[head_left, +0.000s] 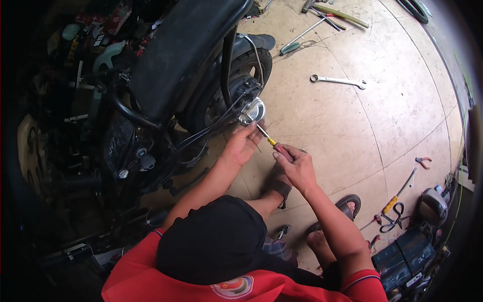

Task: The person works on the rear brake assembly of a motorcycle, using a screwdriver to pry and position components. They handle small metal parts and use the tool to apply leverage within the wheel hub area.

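My right hand (297, 165) is closed around the red and yellow handle of a screwdriver (272, 142). Its metal shaft slants up and left to the lower edge of a round silver cover (253, 111) beside the wheel hub of a black motorbike (176, 65). My left hand (242, 143) is at the underside of that cover, thumb and fingers curled around its lower edge near the screwdriver's tip. The tip itself is hidden between cover and fingers. Behind the cover stands the black-tyred wheel (262, 65) under its mudguard.
A combination wrench (338, 80) lies on the tiled floor. Farther off are a hammer (308, 6) and a green-handled screwdriver (290, 48). At the right lie pliers (423, 162), a yellow-handled tool (390, 204), black scissors (395, 220) and a dark toolbox (402, 257). Sandalled feet (347, 207) are below my hands.
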Tool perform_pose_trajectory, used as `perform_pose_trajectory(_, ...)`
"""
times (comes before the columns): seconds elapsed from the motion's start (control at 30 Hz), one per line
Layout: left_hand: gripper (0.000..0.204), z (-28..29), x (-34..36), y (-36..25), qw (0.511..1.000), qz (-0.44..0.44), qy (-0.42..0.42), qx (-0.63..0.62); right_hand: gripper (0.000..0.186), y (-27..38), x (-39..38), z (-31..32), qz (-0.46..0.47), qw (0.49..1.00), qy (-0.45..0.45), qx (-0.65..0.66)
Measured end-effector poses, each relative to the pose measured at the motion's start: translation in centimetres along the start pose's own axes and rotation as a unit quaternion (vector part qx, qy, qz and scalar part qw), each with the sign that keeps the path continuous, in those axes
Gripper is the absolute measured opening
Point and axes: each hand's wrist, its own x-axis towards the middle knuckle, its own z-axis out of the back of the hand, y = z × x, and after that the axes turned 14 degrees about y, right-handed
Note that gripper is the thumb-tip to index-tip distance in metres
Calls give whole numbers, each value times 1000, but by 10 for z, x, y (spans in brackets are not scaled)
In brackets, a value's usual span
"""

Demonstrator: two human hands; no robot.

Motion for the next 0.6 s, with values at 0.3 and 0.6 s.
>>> perform_pose_trajectory(0.3, 21, 3, 0, -4, 1000, -2, 12, -4, 34, -4, 4, -5, 74, 991, -39, -105)
perform_pose_trajectory(0.6, 23, -11, -3, -4, 1000, -4, -1, -12, 38, -24, 15, 7, -71, 968, 136, 201)
